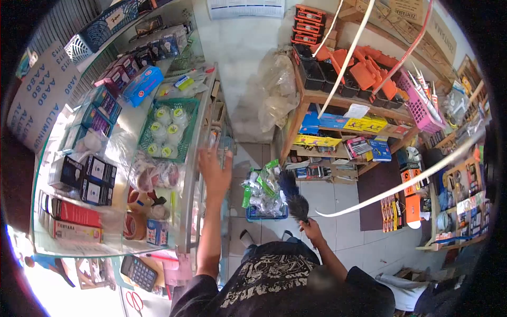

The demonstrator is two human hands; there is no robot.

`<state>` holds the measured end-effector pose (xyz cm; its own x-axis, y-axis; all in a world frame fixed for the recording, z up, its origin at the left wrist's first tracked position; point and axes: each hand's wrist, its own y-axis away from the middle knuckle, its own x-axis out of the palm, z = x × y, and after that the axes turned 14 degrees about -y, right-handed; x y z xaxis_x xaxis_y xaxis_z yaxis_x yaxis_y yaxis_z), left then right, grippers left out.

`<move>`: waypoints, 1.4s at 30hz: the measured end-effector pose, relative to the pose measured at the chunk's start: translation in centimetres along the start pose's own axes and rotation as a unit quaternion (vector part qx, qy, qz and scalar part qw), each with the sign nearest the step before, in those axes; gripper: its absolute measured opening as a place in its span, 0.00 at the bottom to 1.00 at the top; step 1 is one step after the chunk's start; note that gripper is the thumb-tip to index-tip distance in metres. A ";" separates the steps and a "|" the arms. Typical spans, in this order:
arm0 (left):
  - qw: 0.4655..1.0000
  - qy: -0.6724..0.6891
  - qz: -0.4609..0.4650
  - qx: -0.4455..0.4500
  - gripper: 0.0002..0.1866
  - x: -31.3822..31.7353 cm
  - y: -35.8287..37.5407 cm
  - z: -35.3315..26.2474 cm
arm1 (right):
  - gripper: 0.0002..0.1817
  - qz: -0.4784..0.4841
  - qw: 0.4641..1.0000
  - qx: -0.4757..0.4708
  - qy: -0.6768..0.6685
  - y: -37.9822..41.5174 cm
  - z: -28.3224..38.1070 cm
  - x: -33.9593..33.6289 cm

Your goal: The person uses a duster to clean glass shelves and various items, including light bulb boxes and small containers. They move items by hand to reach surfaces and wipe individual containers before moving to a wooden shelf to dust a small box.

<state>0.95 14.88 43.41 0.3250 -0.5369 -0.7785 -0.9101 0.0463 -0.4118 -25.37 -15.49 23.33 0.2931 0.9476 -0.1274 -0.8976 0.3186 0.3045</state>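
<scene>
My right hand (311, 232) is wrapped around the handle of a dark feather duster (293, 196), whose feathers point forward over the floor. Beside the front edge of the glass display case (191, 185), my left hand (215, 170) reaches out with its fingers spread and nothing in them. Close to that hand, on top of the case, sits a green basket (194, 113) of round containers with yellow-green labels. Just left of the duster, a blue crate (269, 217) on the floor holds plastic-wrapped goods with green labels.
Bulb boxes (97, 179), tape rolls (135, 225) and a calculator (139, 272) lie at the left. A wooden shelf (296, 119) with orange and black bins stands ahead on the right. White cables (391, 195) hang across the right side.
</scene>
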 end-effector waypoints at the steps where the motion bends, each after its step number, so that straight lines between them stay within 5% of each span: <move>1: 1.000 0.005 0.016 -0.006 0.32 1.1 2.5 -1.4 | 0.16 0.006 1.000 0.007 -0.021 0.1 0.8 -0.5; 10: 0.948 0.018 0.301 -0.106 0.35 15.1 23.5 -10.5 | 0.17 0.181 0.969 0.127 0.106 -4.0 -3.0 -13.4; 13: 0.900 -0.025 0.431 -0.063 0.39 21.0 27.8 -15.9 | 0.18 0.226 0.946 0.135 0.189 -5.5 -3.0 -21.4; 18: 0.889 0.041 0.454 -0.051 0.39 29.3 32.6 -26.9 | 0.20 0.183 0.929 0.117 0.301 -4.4 -5.2 -34.6; 21: 0.867 0.075 0.492 -0.016 0.38 31.8 34.8 -30.8 | 0.21 0.161 0.955 0.123 0.217 -2.1 -6.7 -40.5; 29: 0.800 -0.053 0.598 0.002 0.34 33.7 38.1 -30.2 | 0.15 0.061 0.979 0.187 0.052 -0.7 -12.8 -44.4; 33: 0.828 -0.140 0.544 0.008 0.29 37.2 39.9 -26.7 | 0.15 0.060 0.971 0.227 -0.042 -1.3 -16.4 -43.1; 35: 0.747 -0.176 0.632 0.104 0.28 41.9 40.2 -23.3 | 0.15 0.066 0.967 0.237 -0.060 -1.6 -17.7 -43.1; 36: 0.762 -0.182 0.614 0.092 0.26 42.4 39.0 -23.0 | 0.15 0.071 0.964 0.247 -0.074 -1.8 -18.7 -43.2; 42: 0.760 -0.287 0.577 0.078 0.19 51.4 34.3 -16.2 | 0.15 0.056 0.933 0.350 0.067 -3.3 -17.1 -45.7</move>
<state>-17.70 -24.73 -3.03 -0.5688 0.3914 -0.7234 -0.6469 0.3304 0.6873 -41.47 -60.25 11.99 0.1243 0.9794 -0.1591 -0.4712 0.1994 0.8592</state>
